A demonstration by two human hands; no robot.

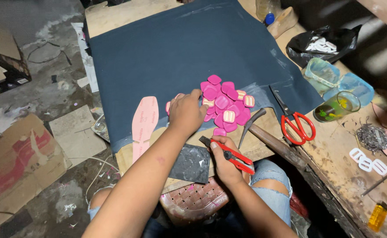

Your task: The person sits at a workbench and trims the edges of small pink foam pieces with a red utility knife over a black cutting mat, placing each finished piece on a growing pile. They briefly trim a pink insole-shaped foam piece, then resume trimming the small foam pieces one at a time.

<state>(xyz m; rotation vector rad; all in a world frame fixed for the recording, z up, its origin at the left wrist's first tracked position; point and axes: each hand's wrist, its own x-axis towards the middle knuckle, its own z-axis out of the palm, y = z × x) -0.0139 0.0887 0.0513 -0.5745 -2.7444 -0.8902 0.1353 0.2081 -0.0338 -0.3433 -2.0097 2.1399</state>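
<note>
Dark sheet [167, 53], left hand [185, 112] spread on pink pieces [226, 103], right hand [224, 161] gripping red cutter [231, 155], black bag [321, 42] of white buckles [322, 45]

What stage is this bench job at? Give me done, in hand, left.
Done: a pile of pink heel pieces lies on the dark sheet, with one pink insole beside it. In hand: the left hand reaches into the pile; the right hand holds a red utility knife. Left: most of the sheet looks uncut.
</note>
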